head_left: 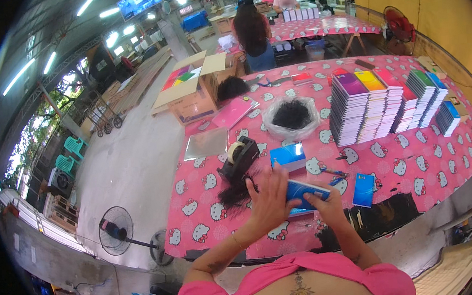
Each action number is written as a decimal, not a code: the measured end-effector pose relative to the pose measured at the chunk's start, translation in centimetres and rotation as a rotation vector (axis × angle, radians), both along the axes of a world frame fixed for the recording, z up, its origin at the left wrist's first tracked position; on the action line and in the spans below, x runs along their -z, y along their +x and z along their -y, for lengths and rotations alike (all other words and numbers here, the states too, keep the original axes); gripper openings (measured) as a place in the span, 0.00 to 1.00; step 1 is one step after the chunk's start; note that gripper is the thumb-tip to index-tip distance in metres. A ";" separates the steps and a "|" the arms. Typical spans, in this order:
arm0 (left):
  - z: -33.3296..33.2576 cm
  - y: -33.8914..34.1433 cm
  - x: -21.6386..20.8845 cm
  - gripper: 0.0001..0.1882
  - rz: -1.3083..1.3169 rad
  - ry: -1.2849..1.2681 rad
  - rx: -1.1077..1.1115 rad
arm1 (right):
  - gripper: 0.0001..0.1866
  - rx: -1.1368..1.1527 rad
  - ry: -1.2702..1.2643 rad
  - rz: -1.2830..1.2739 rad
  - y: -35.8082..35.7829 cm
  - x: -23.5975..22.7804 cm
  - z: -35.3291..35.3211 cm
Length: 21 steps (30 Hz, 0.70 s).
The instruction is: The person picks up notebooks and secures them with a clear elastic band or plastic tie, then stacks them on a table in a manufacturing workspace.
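Note:
My right hand grips a small blue notebook, thumb on top, held tilted just above the table. Whether it is one notebook or several together, I cannot tell. My left hand is at the notebook's left end, fingers stretched out and the thumb touching its edge. Part of another blue notebook shows beneath. Just beyond my hands lies a blue notebook stack, and a single blue notebook lies to the right. Beside my left hand are a black tape dispenser and a black bristly mass.
Tall notebook stacks in several colours stand at the right. A plastic bag of black material sits mid-table on the pink tablecloth. Pens lie near my right hand. An open carton stands far left; a person is beyond.

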State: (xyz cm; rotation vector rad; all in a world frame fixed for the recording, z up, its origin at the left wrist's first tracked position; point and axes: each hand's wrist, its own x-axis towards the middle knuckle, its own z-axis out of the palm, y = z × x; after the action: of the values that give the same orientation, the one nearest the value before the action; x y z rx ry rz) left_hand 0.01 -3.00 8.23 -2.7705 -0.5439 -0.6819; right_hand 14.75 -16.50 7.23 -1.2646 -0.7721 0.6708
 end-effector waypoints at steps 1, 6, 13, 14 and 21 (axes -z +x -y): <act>0.5 0.0 1.5 0.44 -0.014 0.018 0.052 | 0.13 0.016 -0.015 -0.047 0.6 -0.4 0.0; -0.5 2.1 -3.0 0.44 0.090 0.024 -0.023 | 0.13 -0.019 0.070 0.009 0.2 0.5 -0.1; 0.8 0.6 -0.4 0.35 0.249 -0.035 0.226 | 0.13 -0.075 0.088 -0.034 1.5 0.1 0.2; 0.5 1.5 -3.7 0.25 0.223 -0.083 0.225 | 0.15 -0.105 0.081 0.012 1.4 0.1 0.2; -2.0 1.7 -5.7 0.10 0.044 -0.311 0.449 | 0.23 -0.166 0.077 0.039 1.4 0.3 0.3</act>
State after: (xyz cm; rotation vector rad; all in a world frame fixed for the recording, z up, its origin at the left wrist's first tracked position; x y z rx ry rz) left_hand 1.75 -1.03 13.94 -3.2164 -0.0252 -0.8072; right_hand 16.11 -16.77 6.88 -1.1543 -0.9335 0.7445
